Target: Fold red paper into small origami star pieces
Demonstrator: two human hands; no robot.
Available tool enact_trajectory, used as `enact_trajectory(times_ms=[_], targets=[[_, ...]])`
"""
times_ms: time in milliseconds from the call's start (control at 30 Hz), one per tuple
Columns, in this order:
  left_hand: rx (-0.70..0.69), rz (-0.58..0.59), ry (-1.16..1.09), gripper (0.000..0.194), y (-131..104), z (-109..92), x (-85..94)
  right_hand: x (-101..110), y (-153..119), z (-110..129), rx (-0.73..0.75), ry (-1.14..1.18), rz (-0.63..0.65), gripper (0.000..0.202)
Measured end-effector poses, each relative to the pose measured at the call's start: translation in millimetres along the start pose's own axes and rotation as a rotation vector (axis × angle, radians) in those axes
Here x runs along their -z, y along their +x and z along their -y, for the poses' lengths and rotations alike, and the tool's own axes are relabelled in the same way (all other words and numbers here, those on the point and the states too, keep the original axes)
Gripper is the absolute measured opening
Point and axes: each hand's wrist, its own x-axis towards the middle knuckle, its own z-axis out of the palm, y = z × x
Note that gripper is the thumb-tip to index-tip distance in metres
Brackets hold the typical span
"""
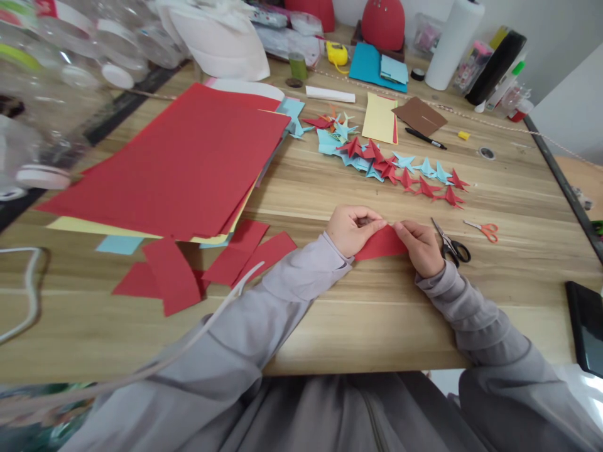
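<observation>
A small piece of red paper point(382, 245) lies at the middle of the table, held between my two hands. My left hand point(354, 229) pinches its upper left part with thumb and fingers. At the upper right edge, my right hand point(419, 243) grips the same piece between thumb and fingers. Black-handled scissors point(452, 245) rest just beside my right hand, and small orange-handled scissors point(485, 229) lie farther right. Several cut red strips point(174, 276) are scattered to the left of my left forearm.
A stack of large red sheets point(188, 163) covers the left of the table. Folded red and blue paper cranes point(405, 169) lie beyond my hands. Plastic bottles point(94, 56) crowd the far left. A white cord point(211, 320) crosses near my left sleeve. A black device point(584, 320) sits at the right edge.
</observation>
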Motion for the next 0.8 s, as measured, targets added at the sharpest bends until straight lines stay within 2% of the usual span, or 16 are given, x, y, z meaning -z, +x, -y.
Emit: enact_trajectory(times_ms=[67, 233, 333, 600, 800], targets=[[-0.029, -0.004, -0.005, 0.014, -0.1, 1.5, -0.1, 1.4, 1.2, 0.0, -0.045, 0.039, 0.027, 0.051], [-0.139, 0.007, -0.004, 0.015, 1.1, 3.6, 1.1, 6.0, 4.5, -4.7, -0.131, 0.233, 0.172, 0.037], [-0.189, 0.028, -0.007, 0.013, 2.2, 4.2, 2.2, 7.9, 5.6, -7.6, -0.173, 0.269, 0.202, 0.035], [-0.22, 0.039, 0.056, 0.009, 2.0, 5.6, 2.8, 8.9, 5.6, -6.0, -0.157, 0.202, 0.165, 0.037], [-0.155, 0.044, 0.063, 0.008, 1.2, 6.9, 1.0, 1.6, 1.4, -2.3, -0.044, 0.032, 0.065, 0.043]])
